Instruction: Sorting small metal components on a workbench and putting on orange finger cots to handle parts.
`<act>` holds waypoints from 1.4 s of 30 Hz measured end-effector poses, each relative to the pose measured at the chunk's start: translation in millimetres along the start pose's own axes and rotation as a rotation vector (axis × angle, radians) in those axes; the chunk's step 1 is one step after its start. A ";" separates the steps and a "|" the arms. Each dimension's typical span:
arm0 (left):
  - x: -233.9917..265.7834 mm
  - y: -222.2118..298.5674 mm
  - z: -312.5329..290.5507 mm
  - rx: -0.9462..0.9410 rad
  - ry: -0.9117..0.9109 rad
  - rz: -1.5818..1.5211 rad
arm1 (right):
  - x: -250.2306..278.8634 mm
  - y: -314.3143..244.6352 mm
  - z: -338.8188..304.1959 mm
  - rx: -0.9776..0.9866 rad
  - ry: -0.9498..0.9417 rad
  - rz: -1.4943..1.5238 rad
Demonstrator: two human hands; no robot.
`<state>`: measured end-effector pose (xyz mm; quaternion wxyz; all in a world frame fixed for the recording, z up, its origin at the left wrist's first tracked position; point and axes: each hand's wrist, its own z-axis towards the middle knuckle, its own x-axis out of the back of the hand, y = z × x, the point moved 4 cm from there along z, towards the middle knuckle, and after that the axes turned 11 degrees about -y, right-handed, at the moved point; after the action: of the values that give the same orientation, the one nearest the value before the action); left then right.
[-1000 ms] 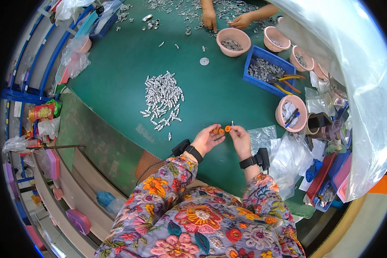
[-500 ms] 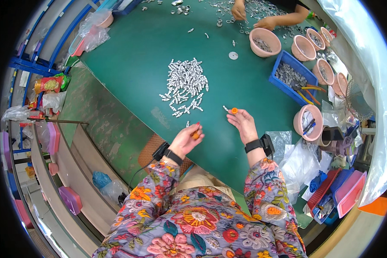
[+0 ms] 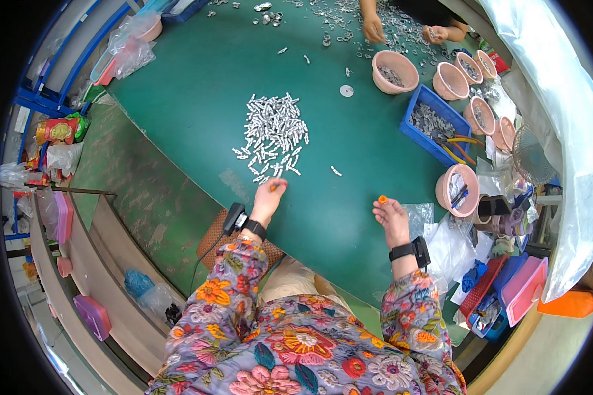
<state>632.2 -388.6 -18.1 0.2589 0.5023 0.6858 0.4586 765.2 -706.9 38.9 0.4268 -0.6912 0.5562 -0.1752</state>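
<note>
Fingers of the right hand [image 3: 393, 221] pinch a round orange piece [image 3: 382, 199]; the left hand [image 3: 266, 202] clasps a mostly hidden orange piece [image 3: 273, 187].

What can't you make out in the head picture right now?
- Orange piece in the left hand: head view, partly hidden by that hand.
- Metal parts in the middle pile: head view, too small and overlapping to count.
- Other person: head view, upper body cut off by the top edge.
- Blue bin at upper left: head view, cut off by the top edge.
</note>
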 end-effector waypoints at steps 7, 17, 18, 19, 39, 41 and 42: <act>-96.5 83.6 34.5 -0.391 -0.127 0.818 | 18.4 23.6 -76.0 0.011 0.014 0.113; -124.5 109.9 17.2 -0.147 -0.563 -0.132 | 66.3 33.8 -148.8 0.091 0.211 0.333; -119.9 125.0 -1.7 -0.109 -0.618 -0.250 | 62.9 30.5 -152.1 0.104 0.201 0.344; -112.3 133.1 -19.3 -0.069 -0.661 -0.370 | 57.4 27.2 -154.3 0.112 0.182 0.352; -59.2 111.0 -66.1 -0.167 -0.401 0.573 | 9.2 13.8 -163.3 0.277 -0.006 0.223; -65.4 74.7 -33.6 -0.202 -0.400 0.662 | 4.1 23.1 -162.7 0.246 0.046 0.213; -69.7 70.5 -21.6 -0.188 -0.350 0.680 | 0.7 24.3 -161.4 0.244 0.060 0.228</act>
<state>671.6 -455.9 46.8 0.2501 0.7456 0.3809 0.4863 634.7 -771.7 112.3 0.5077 -0.5613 0.6180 -0.2126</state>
